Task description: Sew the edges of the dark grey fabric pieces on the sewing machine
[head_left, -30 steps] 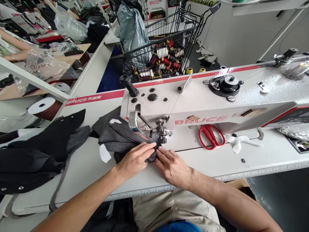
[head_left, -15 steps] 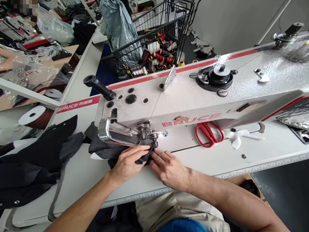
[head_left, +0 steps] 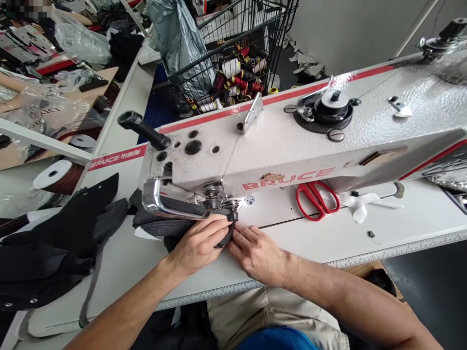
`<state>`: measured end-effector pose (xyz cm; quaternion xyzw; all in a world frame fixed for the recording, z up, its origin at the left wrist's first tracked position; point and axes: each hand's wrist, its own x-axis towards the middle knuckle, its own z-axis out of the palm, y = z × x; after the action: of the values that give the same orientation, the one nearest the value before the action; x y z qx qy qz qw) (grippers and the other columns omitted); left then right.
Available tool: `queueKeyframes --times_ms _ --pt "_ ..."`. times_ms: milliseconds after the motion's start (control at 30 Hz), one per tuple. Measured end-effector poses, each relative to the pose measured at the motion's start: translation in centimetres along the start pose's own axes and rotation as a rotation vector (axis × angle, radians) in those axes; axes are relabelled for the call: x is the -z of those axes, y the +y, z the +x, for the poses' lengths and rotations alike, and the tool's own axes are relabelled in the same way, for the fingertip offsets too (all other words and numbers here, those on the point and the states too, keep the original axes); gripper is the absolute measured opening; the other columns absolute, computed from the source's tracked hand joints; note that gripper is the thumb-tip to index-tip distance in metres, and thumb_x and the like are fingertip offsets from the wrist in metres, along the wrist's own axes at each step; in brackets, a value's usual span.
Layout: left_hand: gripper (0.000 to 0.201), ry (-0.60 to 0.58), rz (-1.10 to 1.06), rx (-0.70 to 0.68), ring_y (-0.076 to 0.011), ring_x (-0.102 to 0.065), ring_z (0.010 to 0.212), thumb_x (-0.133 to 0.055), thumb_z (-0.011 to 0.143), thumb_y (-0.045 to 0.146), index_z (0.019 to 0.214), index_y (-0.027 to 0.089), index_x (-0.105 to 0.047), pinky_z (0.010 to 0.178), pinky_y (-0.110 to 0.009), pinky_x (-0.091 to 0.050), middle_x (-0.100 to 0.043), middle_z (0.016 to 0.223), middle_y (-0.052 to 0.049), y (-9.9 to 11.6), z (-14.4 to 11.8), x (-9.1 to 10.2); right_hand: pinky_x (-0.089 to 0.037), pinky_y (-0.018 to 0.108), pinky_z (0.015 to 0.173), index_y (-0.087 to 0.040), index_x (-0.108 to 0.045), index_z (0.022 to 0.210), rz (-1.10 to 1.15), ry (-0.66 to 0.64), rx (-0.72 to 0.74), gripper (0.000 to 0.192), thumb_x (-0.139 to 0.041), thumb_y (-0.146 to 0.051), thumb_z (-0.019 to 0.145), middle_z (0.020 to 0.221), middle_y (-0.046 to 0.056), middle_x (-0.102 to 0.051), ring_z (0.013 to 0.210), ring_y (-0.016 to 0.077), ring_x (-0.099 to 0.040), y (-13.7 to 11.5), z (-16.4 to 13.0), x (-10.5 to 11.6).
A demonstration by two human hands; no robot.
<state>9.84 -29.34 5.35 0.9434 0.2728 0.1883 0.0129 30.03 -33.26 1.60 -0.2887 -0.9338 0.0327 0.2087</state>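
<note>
A white sewing machine [head_left: 204,165] stretches across the view, its needle area hidden behind the head and my fingers. Dark fabric [head_left: 170,221] lies under the machine head and comes out toward me between both hands. My left hand [head_left: 202,240] grips the fabric from the left, fingertips right below the thread tension dials [head_left: 221,197]. From the right, my right hand [head_left: 259,255] has its fingers bent and pressed together on the same fabric's edge. The two hands almost meet there.
Red-handled scissors [head_left: 317,200] and white strips [head_left: 365,204] lie right of my hands. More dark fabric [head_left: 62,238] is heaped at the left. Beyond the machine stands a wire cart [head_left: 233,53] with thread spools. A person's arm [head_left: 12,92] shows at far left.
My left hand has shifted slightly on the fabric, and its fingers are now more bent over it. The right hand stays almost in place. The view has tilted a little.
</note>
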Motion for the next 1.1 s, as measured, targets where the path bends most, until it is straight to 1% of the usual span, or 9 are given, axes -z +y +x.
queueKeyframes --times_ms 67,200,400,567,633,733,800,933,1100 --pt "0.023 -0.028 -0.001 -0.023 -0.0207 -0.061 0.100 -0.054 0.080 0.000 0.097 0.010 -0.065 0.090 -0.032 -0.054 -0.069 0.103 -0.011 0.1 0.4 0.4 -0.044 0.041 0.092 -0.005 -0.056 0.114 0.024 0.003 -0.006 0.024 -0.045 -0.018 0.096 0.118 0.021 -0.057 0.125 0.0318 -0.043 0.0 -0.1 -0.2" --pt "0.021 -0.036 -0.010 -0.007 -0.0197 -0.062 0.099 -0.056 0.078 0.002 0.095 0.012 -0.065 0.089 -0.031 -0.055 -0.069 0.103 -0.010 0.2 0.4 0.6 -0.044 0.041 0.091 -0.007 -0.056 0.114 0.040 -0.004 -0.021 0.024 -0.046 -0.018 0.096 0.119 0.020 -0.057 0.125 0.0310 -0.042 -0.1 -0.1 -0.4" --pt "0.024 -0.042 0.006 0.004 -0.0201 -0.061 0.098 -0.055 0.077 0.001 0.097 0.012 -0.063 0.089 -0.034 -0.055 -0.069 0.106 -0.010 0.5 0.0 0.5 -0.044 0.040 0.088 -0.005 -0.055 0.119 0.023 -0.008 -0.008 0.028 -0.045 -0.017 0.096 0.120 0.020 -0.058 0.124 0.0322 -0.043 -0.2 -0.1 -0.4" --pt "0.023 -0.094 -0.008 0.026 -0.0212 -0.062 0.098 -0.054 0.075 0.000 0.092 0.013 -0.061 0.088 -0.037 -0.056 -0.069 0.107 -0.010 0.6 0.1 0.8 -0.043 0.040 0.089 -0.006 -0.054 0.124 0.032 -0.014 -0.010 0.032 -0.046 -0.016 0.095 0.125 0.020 -0.057 0.127 0.0316 -0.041 -0.3 -0.1 -0.5" --pt "0.021 -0.078 -0.050 0.042 -0.0206 -0.062 0.099 -0.054 0.076 0.000 0.091 0.014 -0.060 0.089 -0.036 -0.055 -0.069 0.107 -0.009 0.4 0.2 1.1 -0.043 0.040 0.089 -0.006 -0.054 0.124 0.029 -0.017 -0.019 0.032 -0.045 -0.017 0.095 0.127 0.019 -0.056 0.126 0.0315 -0.042 -0.3 -0.1 -0.6" --pt "0.015 -0.006 -0.129 0.098 -0.0179 -0.063 0.098 -0.052 0.080 0.004 0.088 0.015 -0.058 0.092 -0.033 -0.053 -0.069 0.104 -0.007 0.2 0.2 1.6 -0.043 0.041 0.090 -0.006 -0.054 0.125 0.022 -0.024 -0.026 0.033 -0.044 -0.017 0.095 0.133 0.020 -0.053 0.128 0.0317 -0.041 -0.3 -0.1 -0.6" --pt "0.013 0.018 -0.157 0.122 -0.0166 -0.064 0.096 -0.051 0.083 0.005 0.086 0.016 -0.058 0.092 -0.032 -0.052 -0.070 0.101 -0.007 0.1 0.2 1.7 -0.043 0.041 0.090 -0.006 -0.054 0.125 0.021 -0.026 -0.025 0.033 -0.044 -0.016 0.095 0.135 0.020 -0.051 0.128 0.0316 -0.040 -0.3 0.0 -0.7" --pt "0.014 -0.008 -0.141 0.106 -0.0178 -0.064 0.094 -0.052 0.081 0.006 0.087 0.016 -0.059 0.089 -0.034 -0.053 -0.069 0.097 -0.007 0.2 0.3 1.5 -0.044 0.039 0.086 -0.009 -0.055 0.121 0.040 -0.034 -0.040 0.030 -0.043 -0.017 0.095 0.125 0.018 -0.057 0.122 0.0302 -0.043 -0.3 0.2 -0.6" --pt "0.016 -0.027 -0.113 0.080 -0.0188 -0.064 0.095 -0.053 0.079 0.005 0.089 0.015 -0.060 0.093 -0.037 -0.051 -0.069 0.096 -0.008 0.2 0.4 1.1 -0.043 0.039 0.084 -0.011 -0.056 0.118 0.065 -0.028 -0.052 0.026 -0.046 -0.018 0.095 0.118 0.017 -0.059 0.120 0.0293 -0.044 -0.3 0.4 -0.4"
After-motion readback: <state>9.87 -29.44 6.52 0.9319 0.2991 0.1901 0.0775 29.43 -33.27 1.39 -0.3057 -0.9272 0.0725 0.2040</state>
